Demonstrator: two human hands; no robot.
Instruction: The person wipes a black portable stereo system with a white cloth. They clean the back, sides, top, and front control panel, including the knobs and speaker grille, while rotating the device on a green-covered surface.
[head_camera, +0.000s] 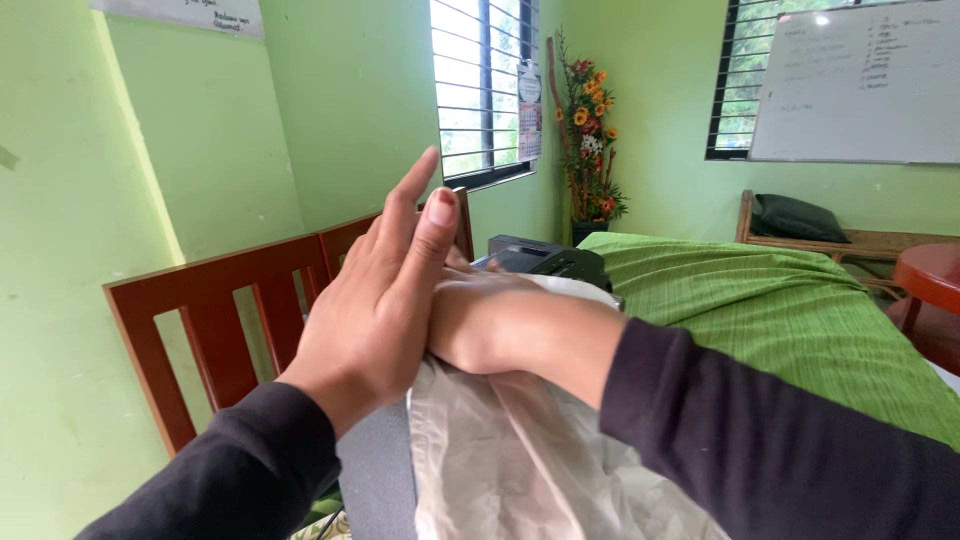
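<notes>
Crumpled, translucent white plastic sheet (500, 450) lies under right hand (480, 315), grip hidden; left hand (375, 310) open.

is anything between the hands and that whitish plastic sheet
Nothing visible does. The right hand lies directly on the whitish plastic sheet, and the left hand presses against the right one from the side, fingers raised. The right hand's fingertips are hidden behind the left hand.
</notes>
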